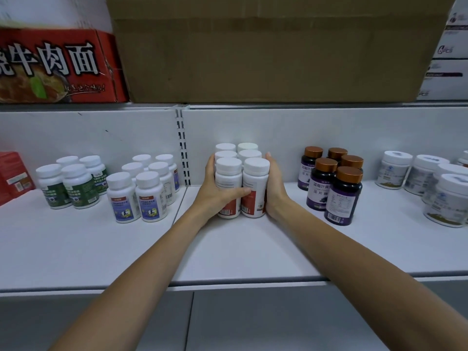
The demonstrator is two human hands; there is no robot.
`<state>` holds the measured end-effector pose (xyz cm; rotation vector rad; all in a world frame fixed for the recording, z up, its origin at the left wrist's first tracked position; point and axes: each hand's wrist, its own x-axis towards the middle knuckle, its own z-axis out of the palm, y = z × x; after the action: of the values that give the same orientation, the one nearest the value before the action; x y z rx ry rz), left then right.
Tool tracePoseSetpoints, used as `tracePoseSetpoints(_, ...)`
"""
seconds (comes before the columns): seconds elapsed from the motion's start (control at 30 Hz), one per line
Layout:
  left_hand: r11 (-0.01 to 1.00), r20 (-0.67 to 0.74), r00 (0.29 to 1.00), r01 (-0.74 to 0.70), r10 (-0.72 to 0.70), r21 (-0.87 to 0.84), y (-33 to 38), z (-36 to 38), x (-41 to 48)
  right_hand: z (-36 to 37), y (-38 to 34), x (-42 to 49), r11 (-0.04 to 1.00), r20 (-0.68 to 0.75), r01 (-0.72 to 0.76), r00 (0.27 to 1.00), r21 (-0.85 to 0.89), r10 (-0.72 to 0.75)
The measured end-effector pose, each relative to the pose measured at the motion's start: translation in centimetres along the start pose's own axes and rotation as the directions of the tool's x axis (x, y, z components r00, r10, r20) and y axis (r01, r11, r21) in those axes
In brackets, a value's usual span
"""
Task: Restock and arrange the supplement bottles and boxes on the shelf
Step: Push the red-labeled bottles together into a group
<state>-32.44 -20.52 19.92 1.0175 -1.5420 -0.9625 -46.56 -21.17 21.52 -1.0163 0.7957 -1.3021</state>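
Several white bottles with white caps and red labels (pixel 254 183) stand in a tight two-wide cluster at the middle of the white shelf (pixel 240 249). My left hand (pixel 215 188) holds the cluster's left side, its thumb curled across the front left bottle. Flat against the cluster's right side lies my right hand (pixel 274 188), fingers straight and pointing to the back. Both forearms reach in over the shelf's front edge.
Left of the slotted upright (pixel 181 148) stand blue-label white bottles (pixel 149 196), green-label bottles (pixel 73 186) and a red box (pixel 12 176). To the right are dark purple bottles with copper caps (pixel 339 196) and white jars (pixel 430 183). A cardboard box (pixel 273 51) sits overhead.
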Motion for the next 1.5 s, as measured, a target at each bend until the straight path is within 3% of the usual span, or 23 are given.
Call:
tracePoseSetpoints(0.17, 0.989, 0.025, 1.0, -0.019, 0.015, 0.149, -0.1, -0.7, -0.9, -0.4, -0.2, 0.6, 0.994, -0.002, -0.035, 0.999, -0.101, 0.035)
tracePoseSetpoints(0.33, 0.95, 0.058, 0.997, -0.06, 0.045, 0.306, 0.2, -1.6, -2.4, -0.8, -0.5, 0.4, 0.978, -0.055, 0.028, 0.998, -0.207, -0.04)
tracePoseSetpoints(0.63, 0.884, -0.054, 0.997, -0.026, 0.057, 0.467, 0.5, -0.1, -3.2, 0.0, -0.3, 0.0, 0.997, -0.043, -0.003, 0.999, -0.081, 0.0)
tracePoseSetpoints(0.8, 0.964, -0.097, 0.995, 0.036, -0.011, 0.264, 1.2, -0.7, -2.8, -0.2, -0.6, 0.2, 0.996, -0.092, 0.004, 0.996, -0.088, -0.012)
tracePoseSetpoints(0.9, 0.984, -0.047, 0.999, 0.007, 0.002, 0.176, 1.7, -0.8, -2.7, -0.1, -0.5, 0.3, 0.998, -0.069, -0.02, 0.997, -0.063, 0.016)
tracePoseSetpoints(1.07, 0.985, -0.028, 0.995, 0.086, -0.091, -0.148, 3.4, -0.6, -1.9, 0.3, -0.2, 0.6, 1.0, -0.069, -0.025, 0.997, -0.008, 0.024)
tracePoseSetpoints(1.2, 0.967, 0.014, 0.986, 0.163, -0.164, -0.195, 1.8, -0.6, -0.6, -0.2, 0.1, 1.1, 0.999, -0.065, -0.022, 0.998, 0.028, 0.024)
tracePoseSetpoints(1.5, 0.972, 0.006, 0.995, 0.103, -0.104, -0.21, 1.8, -0.8, -0.5, 0.6, 0.8, 2.2, 1.0, -0.194, 0.005, 0.981, 0.01, -0.003)
